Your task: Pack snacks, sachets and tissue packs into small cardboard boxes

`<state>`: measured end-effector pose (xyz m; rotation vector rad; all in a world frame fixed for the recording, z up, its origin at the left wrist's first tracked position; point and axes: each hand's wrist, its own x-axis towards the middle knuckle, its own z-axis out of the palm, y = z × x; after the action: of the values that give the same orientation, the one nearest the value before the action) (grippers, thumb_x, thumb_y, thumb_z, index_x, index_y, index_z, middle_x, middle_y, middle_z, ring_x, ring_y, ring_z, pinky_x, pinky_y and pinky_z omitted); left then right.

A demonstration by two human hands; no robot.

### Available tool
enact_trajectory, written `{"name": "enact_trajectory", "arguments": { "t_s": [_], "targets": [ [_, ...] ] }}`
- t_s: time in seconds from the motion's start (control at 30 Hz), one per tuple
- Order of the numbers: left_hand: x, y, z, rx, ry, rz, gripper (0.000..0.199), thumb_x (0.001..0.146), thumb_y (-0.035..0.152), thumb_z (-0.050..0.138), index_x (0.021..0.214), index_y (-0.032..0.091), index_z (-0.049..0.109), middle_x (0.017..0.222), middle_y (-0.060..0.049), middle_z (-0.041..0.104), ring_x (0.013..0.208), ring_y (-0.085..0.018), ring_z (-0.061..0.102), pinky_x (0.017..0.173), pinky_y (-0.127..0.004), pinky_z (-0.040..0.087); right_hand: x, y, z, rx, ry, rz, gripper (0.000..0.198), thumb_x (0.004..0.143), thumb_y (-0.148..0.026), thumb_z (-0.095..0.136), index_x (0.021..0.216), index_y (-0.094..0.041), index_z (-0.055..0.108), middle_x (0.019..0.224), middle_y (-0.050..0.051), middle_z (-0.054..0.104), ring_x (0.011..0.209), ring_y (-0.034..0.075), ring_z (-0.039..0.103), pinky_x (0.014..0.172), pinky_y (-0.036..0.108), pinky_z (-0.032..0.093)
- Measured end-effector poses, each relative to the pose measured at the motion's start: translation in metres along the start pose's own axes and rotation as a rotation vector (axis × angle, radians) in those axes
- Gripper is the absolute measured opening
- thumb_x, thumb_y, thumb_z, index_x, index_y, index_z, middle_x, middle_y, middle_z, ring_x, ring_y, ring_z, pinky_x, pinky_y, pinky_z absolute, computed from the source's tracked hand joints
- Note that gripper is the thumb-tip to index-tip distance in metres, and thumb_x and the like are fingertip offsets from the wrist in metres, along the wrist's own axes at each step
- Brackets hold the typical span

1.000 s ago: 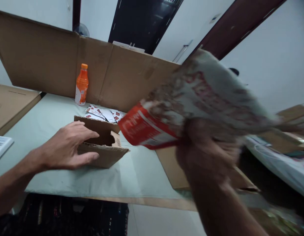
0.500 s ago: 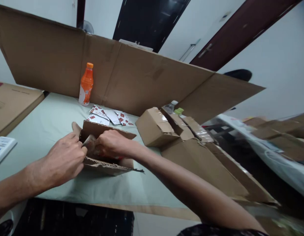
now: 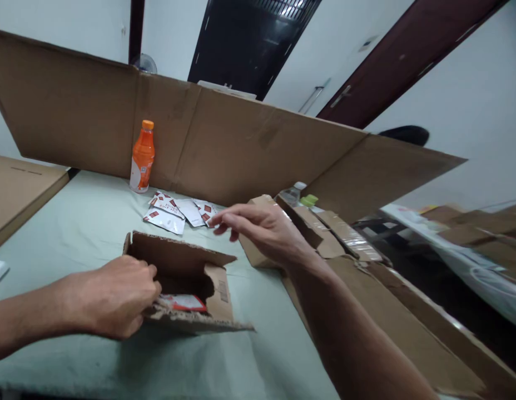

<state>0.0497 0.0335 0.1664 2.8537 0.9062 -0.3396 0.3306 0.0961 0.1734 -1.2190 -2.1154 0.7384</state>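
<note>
A small open cardboard box [image 3: 219, 286] sits on the pale green cloth, its flaps raised. My left hand [image 3: 120, 294] is closed on its left edge, the fingertips partly hidden behind the cardboard. Inside lies a red and white packet [image 3: 187, 302]. Above and right of the box my right hand [image 3: 258, 225] hangs in the air, holding nothing, its fingers stretched forward and a little apart. Just beyond those fingertips, several white sachets with red squares [image 3: 166, 219] lie in a loose pile.
An orange drink bottle [image 3: 142, 158] stands behind the sachets against a tall cardboard screen [image 3: 241, 144]. Larger open cartons [image 3: 345, 300] fill the right side, with clear bottles [image 3: 293, 192] poking out. A flat carton [image 3: 24, 194] lies at the left.
My right hand has come out of the small box and moved up and right toward the sachets. My left hand stays on the box's left edge. The view has tilted slightly up.
</note>
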Motion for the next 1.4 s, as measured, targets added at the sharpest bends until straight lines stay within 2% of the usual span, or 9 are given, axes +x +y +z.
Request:
{"name": "enact_trajectory", "arguments": {
  "t_s": [0.07,0.23,0.4,0.7,0.83,1.0,1.2,1.33,1.4],
  "targets": [
    [-0.001,-0.001,0.011,0.005,0.054,0.057,0.007,0.077,0.012,0.071,0.079,0.018,0.073,0.083,-0.009,0.072,0.075,-0.025,0.067,0.071,-0.037,0.051,0.028,0.034,0.009,-0.221,0.061,0.093,0.036,0.104,-0.035,0.049,0.108,-0.014,0.077,0.105,0.012,0.08,0.093,0.02,0.075,0.074,0.029,0.058],
    [-0.001,0.001,0.033,0.033,0.214,0.093,0.011,0.081,0.011,0.073,0.08,0.021,0.07,0.081,-0.004,0.071,0.07,-0.021,0.06,0.073,-0.036,0.045,0.114,0.109,0.079,-0.543,-0.108,0.152,0.033,0.096,-0.021,0.066,0.128,-0.017,0.071,0.136,0.013,0.071,0.127,0.025,0.064,0.108,0.038,0.05],
    [0.007,0.003,0.045,0.117,0.297,0.107,0.018,0.087,0.021,0.075,0.071,0.022,0.068,0.07,-0.002,0.069,0.062,-0.021,0.055,0.065,-0.038,0.039,0.165,0.148,0.123,-0.71,-0.194,0.165,0.042,0.098,-0.039,0.068,0.134,-0.018,0.062,0.137,0.012,0.063,0.119,0.027,0.065,0.099,0.05,0.056],
    [0.007,0.003,0.04,0.104,0.251,0.107,0.012,0.086,0.023,0.078,0.077,0.022,0.069,0.077,-0.002,0.073,0.066,-0.021,0.058,0.068,-0.039,0.038,0.152,0.135,0.11,-0.903,-0.268,0.121,0.038,0.101,-0.04,0.064,0.132,-0.017,0.063,0.134,0.012,0.064,0.117,0.026,0.065,0.099,0.049,0.056],
    [0.006,0.006,0.037,0.164,0.191,0.105,0.015,0.075,0.014,0.08,0.072,0.021,0.066,0.072,-0.002,0.069,0.061,-0.021,0.053,0.063,-0.039,0.035,0.13,0.122,0.13,-0.901,-0.295,0.091,0.05,0.101,-0.045,0.061,0.138,-0.012,0.059,0.14,0.022,0.061,0.131,0.033,0.057,0.107,0.049,0.049],
    [0.002,0.007,0.035,0.23,0.239,0.085,0.016,0.075,0.008,0.074,0.072,0.021,0.064,0.075,-0.004,0.069,0.064,-0.022,0.055,0.066,-0.039,0.038,0.132,0.117,0.152,-0.812,-0.19,0.162,0.042,0.099,-0.038,0.067,0.134,-0.016,0.061,0.135,0.013,0.063,0.116,0.026,0.066,0.096,0.048,0.058],
    [-0.011,0.014,0.016,0.149,0.202,0.074,0.015,0.078,0.008,0.07,0.081,0.02,0.064,0.083,-0.004,0.068,0.074,-0.022,0.059,0.075,-0.038,0.042,0.121,0.1,0.099,-0.498,0.08,0.204,0.02,0.101,-0.026,0.057,0.111,-0.015,0.07,0.108,0.011,0.074,0.099,0.023,0.07,0.086,0.037,0.057],
    [-0.014,0.017,0.023,0.2,0.141,0.044,0.019,0.07,0.008,0.071,0.085,0.019,0.064,0.085,-0.007,0.065,0.076,-0.027,0.059,0.075,-0.041,0.044,0.062,0.071,0.037,-0.241,0.318,0.155,0.03,0.098,-0.025,0.041,0.106,-0.015,0.068,0.103,0.009,0.077,0.09,0.02,0.07,0.078,0.033,0.055],
    [-0.014,0.019,0.033,0.224,0.144,0.032,0.023,0.066,0.006,0.07,0.084,0.018,0.063,0.083,-0.007,0.062,0.075,-0.028,0.058,0.072,-0.043,0.045,0.024,0.047,0.012,0.053,0.486,0.01,0.022,0.091,-0.032,0.054,0.101,-0.02,0.069,0.097,0.006,0.078,0.082,0.02,0.069,0.075,0.035,0.055]
  ]
}}
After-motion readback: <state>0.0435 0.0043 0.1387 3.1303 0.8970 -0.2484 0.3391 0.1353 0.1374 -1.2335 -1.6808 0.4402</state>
